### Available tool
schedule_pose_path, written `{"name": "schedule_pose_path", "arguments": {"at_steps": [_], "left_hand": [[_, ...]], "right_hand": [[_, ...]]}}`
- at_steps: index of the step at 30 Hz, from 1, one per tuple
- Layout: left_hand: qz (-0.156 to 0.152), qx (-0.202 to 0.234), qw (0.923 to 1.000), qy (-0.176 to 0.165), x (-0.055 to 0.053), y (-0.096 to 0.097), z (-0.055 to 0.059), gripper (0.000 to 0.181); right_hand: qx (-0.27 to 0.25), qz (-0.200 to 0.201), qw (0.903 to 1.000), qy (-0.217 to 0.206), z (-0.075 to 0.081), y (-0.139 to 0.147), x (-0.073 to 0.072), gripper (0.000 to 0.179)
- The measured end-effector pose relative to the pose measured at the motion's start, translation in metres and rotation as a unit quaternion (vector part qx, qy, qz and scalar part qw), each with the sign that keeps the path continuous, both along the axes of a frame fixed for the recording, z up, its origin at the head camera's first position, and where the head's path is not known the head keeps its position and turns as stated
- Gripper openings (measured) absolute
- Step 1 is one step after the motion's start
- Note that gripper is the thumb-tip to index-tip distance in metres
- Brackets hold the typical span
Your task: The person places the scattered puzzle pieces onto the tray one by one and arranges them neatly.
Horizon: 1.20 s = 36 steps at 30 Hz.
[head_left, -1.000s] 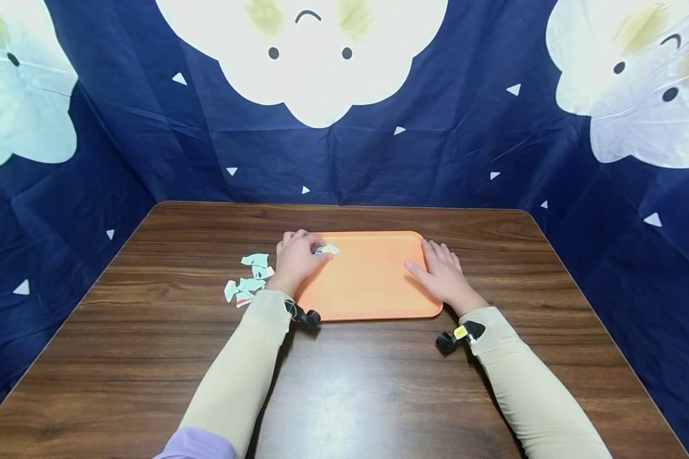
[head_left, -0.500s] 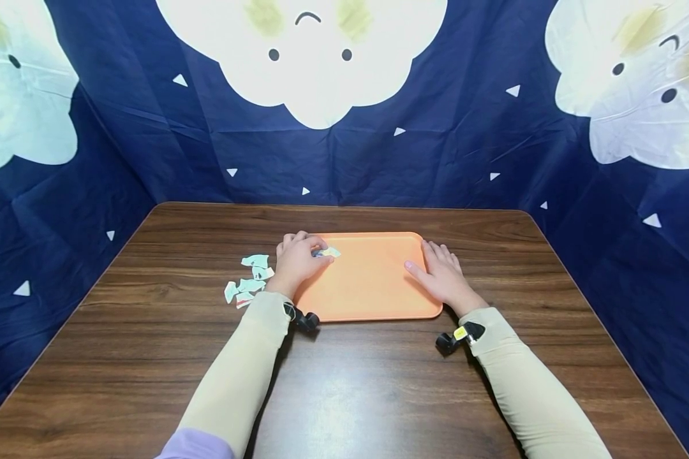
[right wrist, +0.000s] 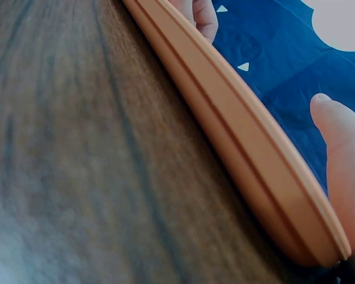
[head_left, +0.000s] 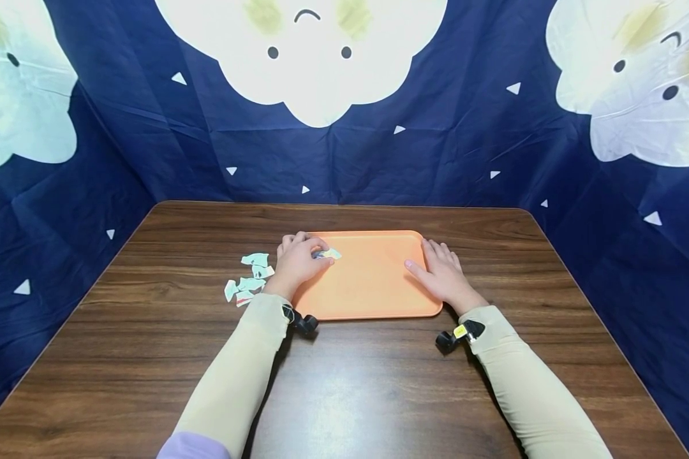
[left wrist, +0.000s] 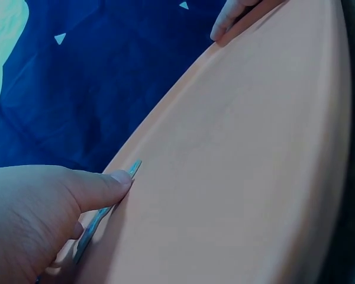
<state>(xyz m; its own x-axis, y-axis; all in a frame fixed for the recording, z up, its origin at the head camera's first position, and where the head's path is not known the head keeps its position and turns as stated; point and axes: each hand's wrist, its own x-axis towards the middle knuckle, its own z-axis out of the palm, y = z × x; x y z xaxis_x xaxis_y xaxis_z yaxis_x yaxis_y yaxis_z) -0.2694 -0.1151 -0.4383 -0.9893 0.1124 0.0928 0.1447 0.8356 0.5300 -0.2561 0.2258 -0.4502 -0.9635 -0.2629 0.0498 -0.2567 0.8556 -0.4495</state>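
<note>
An orange tray point(head_left: 373, 280) lies on the table. Over its upper left corner, my left hand point(head_left: 298, 260) pinches a small, thin puzzle piece point(head_left: 333, 254) between thumb and fingers. Seen edge-on in the left wrist view, the puzzle piece point(left wrist: 94, 228) stands close to the tray surface; whether it touches is unclear. My right hand point(head_left: 443, 273) rests along the tray's right edge, fingers extended outside and thumb over the inner surface. The right wrist view shows that thumb point(right wrist: 343, 139) beside the tray's rim point(right wrist: 248, 142).
Several pale blue puzzle pieces point(head_left: 251, 284) lie loosely on the wooden table point(head_left: 166, 331), left of the tray. Behind the table's far edge hangs a dark blue cloth point(head_left: 344, 166) with white clouds and triangles. Both wrists carry small black cameras point(head_left: 307, 324).
My left hand and the puzzle piece have shifted very slightly down over the tray. The right hand, the tray and the loose pieces stay where they were.
</note>
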Motion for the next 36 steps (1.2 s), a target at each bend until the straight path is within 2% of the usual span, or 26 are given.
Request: {"name": "schedule_pose_path", "arguments": {"at_steps": [3,7,9,17,20,29,36], "left_hand": [[-0.015,0.003,0.9999,0.003,0.0,-0.002,-0.001,0.041],[-0.043,0.013,0.999,0.006,0.001,-0.008,-0.001,0.056],[-0.051,0.013,0.9985,0.017,0.002,-0.013,-0.002,0.061],[-0.052,0.05,0.9917,0.106,0.007,-0.044,0.005,0.045],[-0.052,0.058,0.9889,0.127,0.011,-0.06,0.006,0.042],[-0.05,0.072,0.9886,0.122,0.017,-0.112,0.002,0.043],[-0.041,0.047,0.9924,0.106,0.02,-0.145,-0.003,0.047]], "right_hand": [[0.0,0.0,1.0,0.0,-0.001,0.0,0.0,0.089],[0.001,0.0,1.0,0.001,-0.001,0.001,-0.001,0.089],[0.0,0.0,1.0,0.001,-0.002,0.001,-0.001,0.089],[-0.001,0.001,1.0,-0.001,-0.001,0.001,0.0,0.089],[-0.002,0.001,1.0,0.001,0.0,0.001,0.001,0.089],[0.001,0.001,1.0,-0.002,0.002,0.0,0.001,0.089],[0.001,0.002,1.0,-0.001,0.001,-0.001,0.001,0.089]]}}
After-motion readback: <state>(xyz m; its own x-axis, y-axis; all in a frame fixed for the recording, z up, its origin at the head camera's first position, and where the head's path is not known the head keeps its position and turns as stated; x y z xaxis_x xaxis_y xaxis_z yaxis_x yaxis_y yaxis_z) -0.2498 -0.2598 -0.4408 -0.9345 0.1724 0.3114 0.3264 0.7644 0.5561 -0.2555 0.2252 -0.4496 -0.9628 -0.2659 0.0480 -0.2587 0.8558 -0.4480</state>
